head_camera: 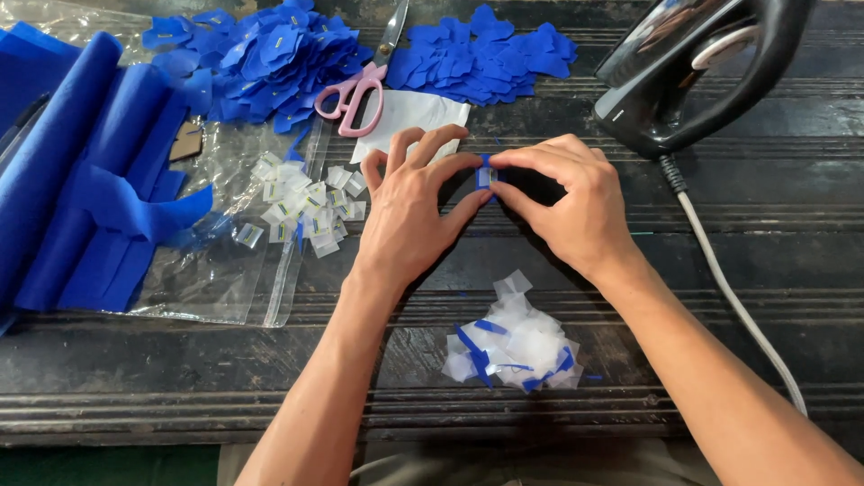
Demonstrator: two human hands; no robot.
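Observation:
My left hand (pixel 416 211) and my right hand (pixel 569 202) meet at the middle of the dark wooden table. Between their fingertips they pinch a small blue and white piece (pixel 486 175). Each hand holds one side of it with thumb and forefinger. A white sheet (pixel 409 117) lies just behind my left hand. In front of my wrists sits a heap of white and blue scraps (pixel 515 346).
Pink-handled scissors (pixel 360 85) lie at the back between two piles of blue cut pieces (pixel 256 58) (pixel 486 54). Small white tags (pixel 301 202) rest on clear plastic bags (pixel 216 270). Folded blue fabric (pixel 81 171) lies left. A black iron (pixel 693 72) with a white cord (pixel 738 297) stands right.

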